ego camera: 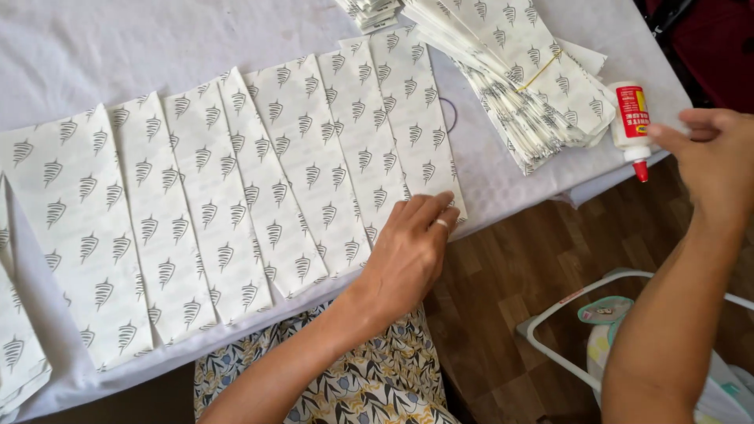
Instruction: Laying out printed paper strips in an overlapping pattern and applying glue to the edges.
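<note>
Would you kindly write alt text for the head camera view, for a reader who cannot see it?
A person's left hand presses on the end of a fanned row of white patterned paper sheets on a white-covered table, while the right hand holds a small glue bottle, red tip down, at the table's edge. A banded stack of sheets lies beside it.

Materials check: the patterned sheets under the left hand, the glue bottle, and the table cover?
Patterned sheets: thin matte paper, by the look; they lie flat with crisp folded edges under the left hand.
Glue bottle, held by the right hand: likely plastic, smooth white body with a slight sheen, red nozzle.
Table cover: soft woven cloth, probably; it wrinkles and drapes over the edge.
</note>
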